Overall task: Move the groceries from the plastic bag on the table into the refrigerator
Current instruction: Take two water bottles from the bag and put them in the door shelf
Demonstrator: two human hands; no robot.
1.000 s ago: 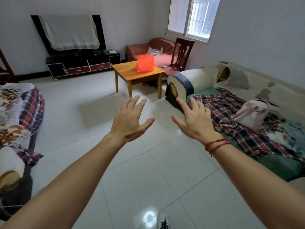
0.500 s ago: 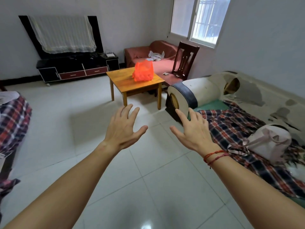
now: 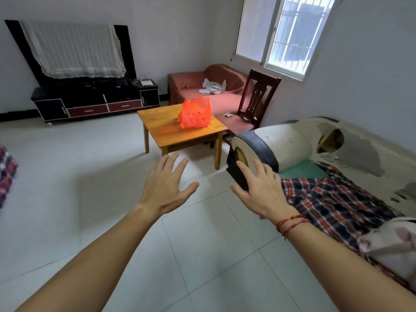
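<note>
Groceries are all in that orange plastic bag [image 3: 195, 113] sitting on the wooden table [image 3: 166, 129] across the room, so we're at the very first step, just heading over, and no fridge is in view. Going left to right, we've got the TV stand [image 3: 94, 102] by the far wall, our left hand [image 3: 165, 188] with fingers spread wide and empty, then our right hand [image 3: 262, 192] just as open, next to the sofa [image 3: 292, 140]. Next we probably need to close the gap and grab the bag's top.
</note>
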